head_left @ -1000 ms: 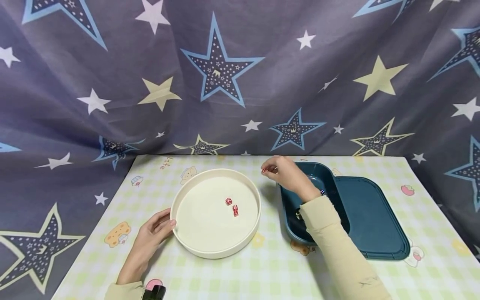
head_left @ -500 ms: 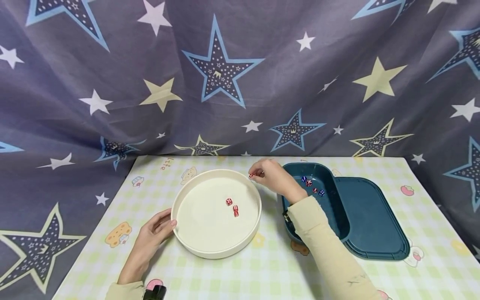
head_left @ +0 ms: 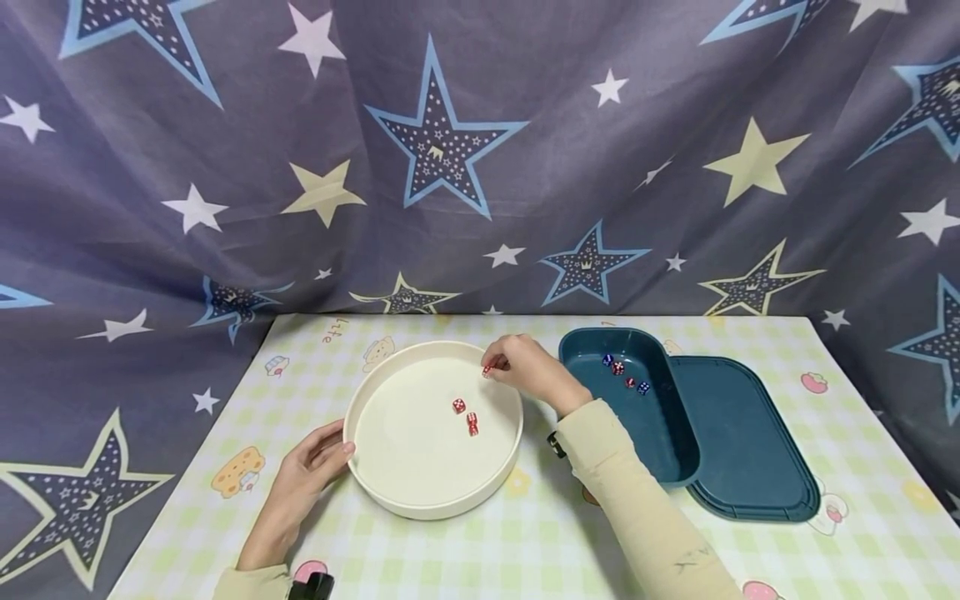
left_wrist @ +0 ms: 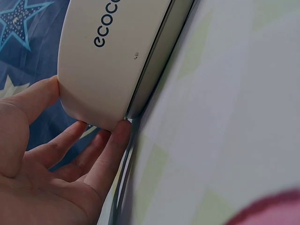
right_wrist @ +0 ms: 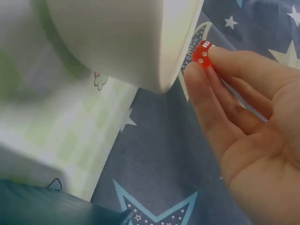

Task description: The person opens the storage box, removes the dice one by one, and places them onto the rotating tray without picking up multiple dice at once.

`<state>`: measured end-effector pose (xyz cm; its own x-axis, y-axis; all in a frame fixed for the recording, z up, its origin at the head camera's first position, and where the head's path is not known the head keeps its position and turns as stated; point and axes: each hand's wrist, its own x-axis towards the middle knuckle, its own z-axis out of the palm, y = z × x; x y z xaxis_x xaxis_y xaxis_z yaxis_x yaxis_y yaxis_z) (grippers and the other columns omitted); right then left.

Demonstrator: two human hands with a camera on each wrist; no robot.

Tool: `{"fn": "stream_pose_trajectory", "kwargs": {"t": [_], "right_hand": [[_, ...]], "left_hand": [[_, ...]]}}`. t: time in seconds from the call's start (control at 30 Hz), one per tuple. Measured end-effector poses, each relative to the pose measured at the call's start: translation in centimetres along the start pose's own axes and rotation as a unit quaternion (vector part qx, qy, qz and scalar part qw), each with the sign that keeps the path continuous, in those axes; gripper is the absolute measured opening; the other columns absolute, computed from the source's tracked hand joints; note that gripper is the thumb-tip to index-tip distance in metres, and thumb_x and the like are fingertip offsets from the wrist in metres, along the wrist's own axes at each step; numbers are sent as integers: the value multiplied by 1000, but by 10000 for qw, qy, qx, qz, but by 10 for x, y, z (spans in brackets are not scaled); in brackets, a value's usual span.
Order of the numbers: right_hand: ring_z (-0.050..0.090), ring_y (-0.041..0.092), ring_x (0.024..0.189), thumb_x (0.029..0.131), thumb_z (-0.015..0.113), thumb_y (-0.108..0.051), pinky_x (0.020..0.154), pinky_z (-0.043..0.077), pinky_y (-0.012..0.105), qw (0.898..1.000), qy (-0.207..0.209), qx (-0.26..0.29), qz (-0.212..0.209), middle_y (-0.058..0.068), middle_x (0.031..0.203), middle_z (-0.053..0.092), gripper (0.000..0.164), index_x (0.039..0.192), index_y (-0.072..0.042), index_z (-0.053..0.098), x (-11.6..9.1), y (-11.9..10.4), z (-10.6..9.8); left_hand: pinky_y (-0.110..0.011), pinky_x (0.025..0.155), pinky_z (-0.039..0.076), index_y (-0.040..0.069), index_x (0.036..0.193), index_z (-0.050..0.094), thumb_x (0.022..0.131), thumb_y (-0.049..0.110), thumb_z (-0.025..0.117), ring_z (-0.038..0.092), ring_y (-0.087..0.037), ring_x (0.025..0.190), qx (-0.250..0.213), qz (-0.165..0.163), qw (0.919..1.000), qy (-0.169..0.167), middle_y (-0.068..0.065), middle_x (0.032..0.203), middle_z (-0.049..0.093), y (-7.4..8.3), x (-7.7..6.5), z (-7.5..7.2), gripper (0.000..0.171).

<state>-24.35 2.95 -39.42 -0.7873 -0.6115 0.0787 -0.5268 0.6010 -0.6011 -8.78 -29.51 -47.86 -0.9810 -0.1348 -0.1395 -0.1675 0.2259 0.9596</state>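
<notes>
A red die (right_wrist: 202, 55), translucent with white pips and rounded corners, is pinched between the thumb and fingers of the right hand (head_left: 532, 371), at the far right rim of the cream tray (head_left: 401, 450). The step in hand appears to be transfer into the tray; the next move would call for lowering the die inside the wall, then parting the fingers. Three red dice (head_left: 459, 406) lie on the tray's smooth, round, matte floor, two of them touching. The left hand (head_left: 300, 479) holds the tray's opposite side, its fingers clamped on the wall. To the right, a glossy teal box (head_left: 663, 437), oblong with rounded corners, contains two blue and two red dice (head_left: 618, 367); a flat teal lid (head_left: 753, 446) lies beside it. A green-checked cloth (head_left: 555, 550) covers the counter.
</notes>
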Motion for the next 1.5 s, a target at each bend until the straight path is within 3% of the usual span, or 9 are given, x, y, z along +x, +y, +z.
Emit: {"fn": "stream_pose_trajectory", "kwargs": {"t": [0.4,0.93,1.17,1.5], "right_hand": [[66,13,79,88,74,-3,73,57,22,9994,-313,-163,58,7,90,73,8,96,-2,75,7,0,20],[56,12,75,87,74,-2,71,53,25,9986,-334,-407,-43,4,84,68,6,92,-4,75,10,1,40],[60,13,79,87,71,2,76,55,26,9988,-319,-346,-97,5,88,70,10,96,-2,75,8,1,33],[66,18,87,92,69,-4,81,58,28,9991,-215,-377,-9,8,96,72,14,105,-1,73,3,-8,4]], "left_hand": [[-12,92,52,6,149,40,98,31,65,57,10,110,2,16,10000,16,-18,147,46,-1,0,0,63],[-15,92,54,4,149,40,98,29,65,58,9,109,-153,-28,9999,-17,-19,147,45,0,-1,1,62],[-14,92,53,5,149,40,97,30,66,58,10,109,-79,-29,10000,-3,-18,147,46,0,-1,1,63],[-14,93,52,4,150,39,98,29,65,57,9,110,-62,21,10000,-45,-19,147,45,0,0,0,63]]}}
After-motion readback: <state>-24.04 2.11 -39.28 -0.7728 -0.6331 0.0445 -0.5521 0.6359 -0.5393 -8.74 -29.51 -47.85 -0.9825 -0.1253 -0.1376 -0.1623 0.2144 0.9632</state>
